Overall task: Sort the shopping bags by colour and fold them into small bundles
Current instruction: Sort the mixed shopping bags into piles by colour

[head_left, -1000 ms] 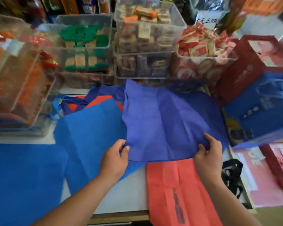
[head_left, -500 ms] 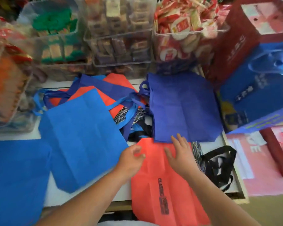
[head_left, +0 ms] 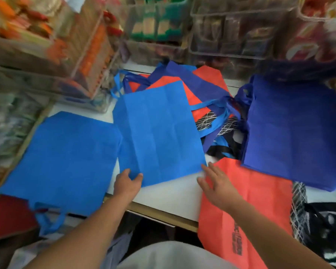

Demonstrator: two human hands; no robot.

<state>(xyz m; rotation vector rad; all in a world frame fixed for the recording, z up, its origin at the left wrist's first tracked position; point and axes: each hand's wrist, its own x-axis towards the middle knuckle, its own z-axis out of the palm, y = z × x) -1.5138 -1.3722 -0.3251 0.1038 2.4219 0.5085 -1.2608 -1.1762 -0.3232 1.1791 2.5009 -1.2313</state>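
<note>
**bagfolder:** Honestly, where would you take hold of that middle light blue bag [head_left: 157,131]? It's lying flat on the white surface [head_left: 169,197]. Its left edge meets the second light blue bag [head_left: 66,156], and the orange-and-blue pile [head_left: 202,84] is behind it.

**tote_nerd:** Corners, I reckon. The left hand [head_left: 127,184] is pinching the near left corner. The right hand [head_left: 215,185] is flat with fingers spread, tips at the near right corner, lying over the orange bag [head_left: 260,191]. So the hands are apart, one per corner.

**bagfolder:** Looks flimsy?

**tote_nerd:** Non-woven fabric by the look of it, so probably light and floppy but a bit crisp, since the old fold creases show. My guess is it slides easily, so lift by both corners or it'll drag its neighbours. Colour-wise it likely goes with the left one, not the dark blue bag [head_left: 295,133] on the right. Folding along those creases should be easiest.
</note>
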